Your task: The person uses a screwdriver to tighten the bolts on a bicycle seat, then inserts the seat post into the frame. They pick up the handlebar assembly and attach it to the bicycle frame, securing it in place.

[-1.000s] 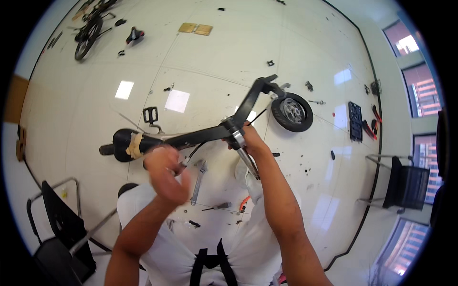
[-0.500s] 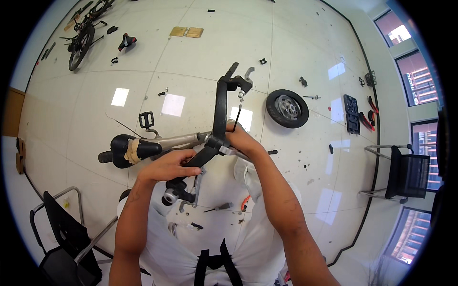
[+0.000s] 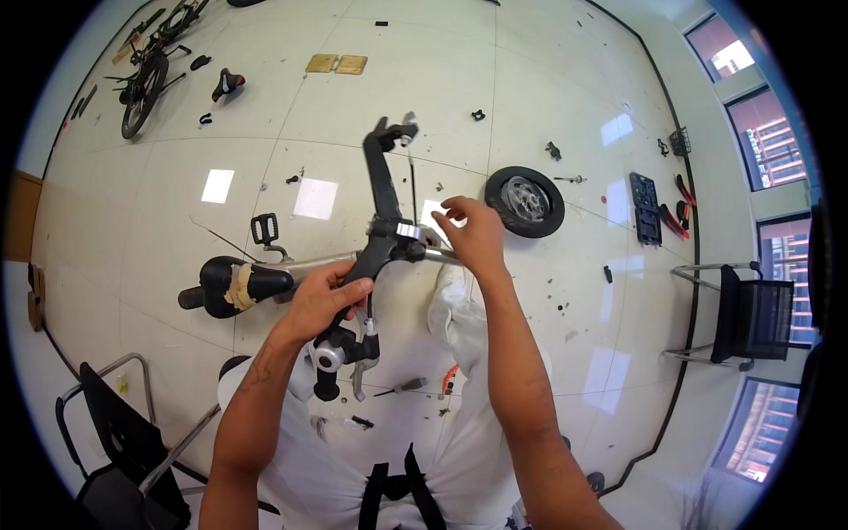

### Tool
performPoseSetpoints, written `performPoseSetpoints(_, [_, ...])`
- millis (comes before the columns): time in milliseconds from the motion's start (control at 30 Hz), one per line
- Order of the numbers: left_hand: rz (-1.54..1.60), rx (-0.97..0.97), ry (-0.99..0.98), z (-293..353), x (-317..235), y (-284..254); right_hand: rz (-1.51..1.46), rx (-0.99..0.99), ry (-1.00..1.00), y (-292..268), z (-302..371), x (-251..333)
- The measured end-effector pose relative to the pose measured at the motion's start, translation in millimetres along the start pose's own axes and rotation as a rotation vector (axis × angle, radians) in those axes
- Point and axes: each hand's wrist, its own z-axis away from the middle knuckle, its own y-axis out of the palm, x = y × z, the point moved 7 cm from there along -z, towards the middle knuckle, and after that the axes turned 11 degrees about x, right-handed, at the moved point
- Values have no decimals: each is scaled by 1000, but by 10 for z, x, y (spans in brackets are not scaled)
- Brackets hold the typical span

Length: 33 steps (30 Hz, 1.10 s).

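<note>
A bicycle with a grey frame (image 3: 314, 264) and a taped black saddle (image 3: 261, 284) stands before me. My left hand (image 3: 323, 305) is wrapped round the near half of its black handlebar (image 3: 380, 181), above the grip and silver brake lever (image 3: 359, 380). My right hand (image 3: 480, 237) is raised beside the stem clamp (image 3: 407, 231), its thumb and fingers apart with nothing seen between them. A brake cable (image 3: 413, 181) hangs from the bar's far end. One black pedal (image 3: 264, 229) shows beyond the frame.
Right of the bike lies a wheel (image 3: 496, 205) on the tiled floor. A tool case (image 3: 647, 212) is farther right, near a black chair (image 3: 738, 318). Another chair (image 3: 124, 433) stands at left. A screwdriver-like tool (image 3: 412, 385) and a loose saddle (image 3: 227, 83) also lie on the floor.
My right hand has come away from behind the handlebar and now shows apart from it. The handlebar has turned and shifted left, with my left hand still on it.
</note>
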Motion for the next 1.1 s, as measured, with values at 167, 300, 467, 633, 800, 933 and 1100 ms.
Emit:
performPoseSetpoints(167, [-94, -135, 2, 2, -53, -66, 109, -49, 46, -37, 22, -116])
performPoseSetpoints(300, [-85, -212, -2, 29, -20, -148, 159, 190, 178, 74, 52, -280])
performPoseSetpoints(467, [-166, -334, -31, 72, -20, -167, 224, 313, 93, 260, 94, -231])
performPoseSetpoints(633, [-290, -427, -61, 186, -53, -79, 11, 388, 137, 425, 79, -227])
performPoseSetpoints(800, [-367, -493, -65, 233, -87, 17, -41, 482, 130, 587, 57, -316])
performPoseSetpoints(933, [-436, -525, -58, 225, -117, 37, 30, 563, 76, 653, 110, -216])
performPoseSetpoints(1100, [-493, -537, -38, 249, -220, 111, -74, 663, 36, 780, 130, -216])
